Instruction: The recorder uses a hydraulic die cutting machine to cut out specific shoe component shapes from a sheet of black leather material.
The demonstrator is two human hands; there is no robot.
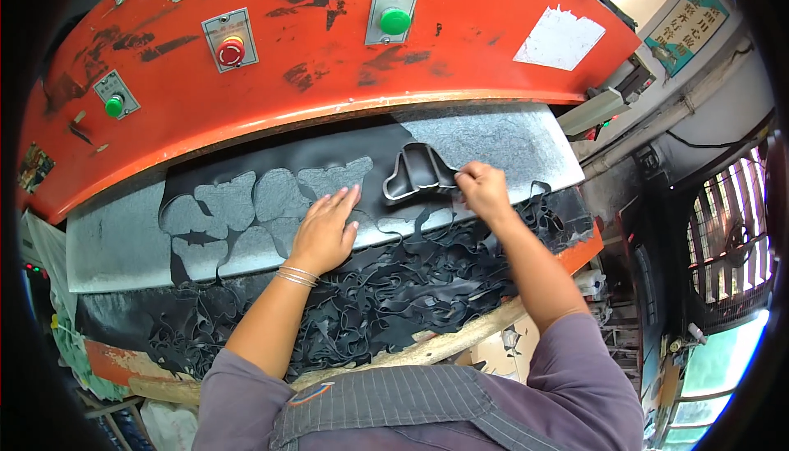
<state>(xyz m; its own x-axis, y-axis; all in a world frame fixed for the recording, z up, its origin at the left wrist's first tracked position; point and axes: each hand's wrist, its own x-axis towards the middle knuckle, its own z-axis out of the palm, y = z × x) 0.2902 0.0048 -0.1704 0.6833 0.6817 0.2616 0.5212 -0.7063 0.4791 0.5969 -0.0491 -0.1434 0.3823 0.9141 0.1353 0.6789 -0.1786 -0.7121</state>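
Note:
My right hand (pixel 483 190) is closed on the right end of a metal cutting die (pixel 421 167), a curved outline with cross-bars inside. The die sits over the uncut part of a black sheet of material (pixel 345 140), which could be leather or something like it. Flat on the sheet's cut area, to the left of the die, my left hand (pixel 325 233) has its fingers stretched out. Several rounded, shaped holes in the sheet let the grey cutting board (pixel 501 143) show through. Whether the die touches the sheet is unclear.
A heap of black offcut strips (pixel 386 295) lies along the near side of the board. Behind the board rises a red press head (pixel 312 48) with a red button (pixel 231 51) and green buttons (pixel 395 21). A barred window (pixel 731 221) is at the right.

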